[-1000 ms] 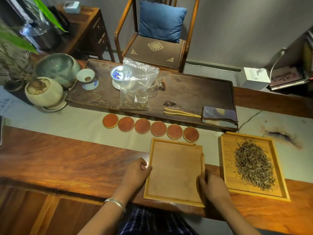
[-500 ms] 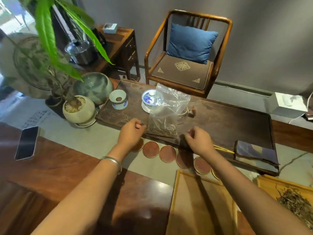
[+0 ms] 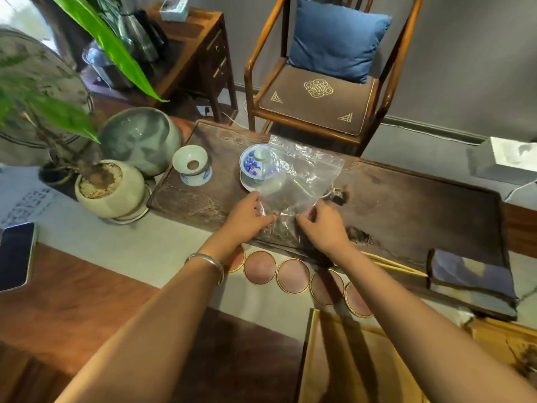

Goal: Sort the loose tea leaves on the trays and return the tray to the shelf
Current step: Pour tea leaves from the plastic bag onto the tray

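**Both hands on the tea bag at the dark tea table**

Dark carved tea tray [image 3: 406,216] on the wooden table is where it's all happening. Left hand [image 3: 247,218] and right hand [image 3: 322,225] both pinch the lower part of a clear plastic zip bag [image 3: 302,175], fingers curled onto the plastic from either side. Loose tea leaves [image 3: 279,228] sit in the bottom of the bag, right between the two hands, resting on the tray. Bag's top stands up crumpled, and it partly covers a blue-and-white lidded cup [image 3: 255,167] just behind it. Silver bangle [image 3: 207,264] on the left wrist.

Going outward: a small white strainer cup [image 3: 191,167] sits left of the lidded cup, then a big green-glazed bowl [image 3: 139,138] and a potted plant [image 3: 107,187] off the tray's left end. Row of round coasters [image 3: 290,274] runs under the forearms. Light wooden tray [image 3: 316,362] is near the bottom edge, a second one with tea on it at the far right corner [image 3: 499,341]. Folded cloth [image 3: 470,277] on the right, phone [image 3: 16,254] far left.
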`<act>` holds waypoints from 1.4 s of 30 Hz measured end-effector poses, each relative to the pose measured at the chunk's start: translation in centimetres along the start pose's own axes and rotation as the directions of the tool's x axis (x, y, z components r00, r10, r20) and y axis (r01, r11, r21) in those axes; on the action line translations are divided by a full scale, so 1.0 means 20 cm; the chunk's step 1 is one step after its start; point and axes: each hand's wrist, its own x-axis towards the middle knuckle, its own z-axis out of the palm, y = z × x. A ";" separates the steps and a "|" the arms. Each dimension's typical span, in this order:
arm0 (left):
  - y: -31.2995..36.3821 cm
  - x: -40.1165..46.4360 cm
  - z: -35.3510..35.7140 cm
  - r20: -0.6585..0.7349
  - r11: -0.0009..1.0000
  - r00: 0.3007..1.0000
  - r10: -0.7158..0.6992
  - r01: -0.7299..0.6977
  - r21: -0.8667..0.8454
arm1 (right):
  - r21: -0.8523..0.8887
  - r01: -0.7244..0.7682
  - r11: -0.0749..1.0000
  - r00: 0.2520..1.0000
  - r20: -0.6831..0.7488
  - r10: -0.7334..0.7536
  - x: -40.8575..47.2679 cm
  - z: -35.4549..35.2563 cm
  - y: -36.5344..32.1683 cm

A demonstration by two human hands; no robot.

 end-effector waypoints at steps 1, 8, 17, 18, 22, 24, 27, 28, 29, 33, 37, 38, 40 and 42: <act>0.01 -0.01 0.00 0.002 1.000 1.000 -0.002 0.002 -0.006 | 0.006 0.006 1.000 1.000 0.005 -0.006 -0.02 -0.01 0.00; 0.12 -0.25 -0.04 0.121 0.962 0.993 0.012 0.022 -0.274 | 0.210 0.073 0.975 0.997 -0.006 -0.074 -0.26 -0.18 -0.06; 0.22 -0.76 0.09 0.341 0.968 0.929 0.142 -0.058 -0.245 | 0.412 0.129 0.902 0.989 0.017 -0.150 -0.84 -0.48 -0.03; 0.24 -0.80 0.12 0.361 0.974 0.920 0.154 -0.079 -0.212 | 0.413 0.121 0.903 0.989 0.024 -0.143 -0.90 -0.51 -0.01; 0.28 -0.94 0.22 0.417 0.975 0.889 0.191 -0.123 -0.185 | 0.327 0.145 0.934 0.983 0.057 -0.173 -1.10 -0.62 0.07; 0.29 -0.99 0.27 0.420 0.977 0.886 0.196 -0.140 -0.160 | 0.288 0.119 0.950 0.992 0.010 -0.127 -1.14 -0.71 0.12; 0.30 -1.06 0.32 0.442 0.978 0.874 0.202 -0.154 -0.141 | 0.303 0.093 0.949 0.980 -0.194 -0.034 -1.14 -0.89 0.17; 0.31 -1.08 0.33 0.457 0.980 0.868 0.196 -0.151 -0.133 | 0.292 0.111 0.950 0.967 -0.251 -0.036 -1.13 -0.95 0.17; 0.32 -1.10 0.34 0.471 0.981 0.862 0.188 -0.146 -0.125 | 0.267 0.140 0.953 0.959 -0.276 -0.063 -1.11 -1.00 0.16; 0.32 -1.19 0.37 0.522 0.983 0.833 0.181 -0.145 -0.110 | 0.112 0.201 0.973 0.979 -0.053 -0.196 -1.05 -1.14 0.09; 0.29 -1.25 0.41 0.552 0.985 0.815 0.174 -0.142 -0.099 | -0.008 0.264 0.964 0.942 0.215 -0.256 -1.04 -1.13 0.05; 0.28 -1.26 0.41 0.556 0.985 0.814 0.170 -0.140 -0.096 | 0.003 0.272 0.962 0.939 0.218 -0.266 -1.05 -1.11 0.05; 0.26 -1.28 0.42 0.559 0.988 0.815 0.152 -0.125 -0.086 | 0.031 0.281 0.959 0.939 0.196 -0.281 -1.08 -1.08 0.06; 0.24 -1.29 0.43 0.563 0.991 0.816 0.131 -0.109 -0.073 | 0.056 0.271 0.961 0.941 0.194 -0.277 -1.11 -1.07 0.07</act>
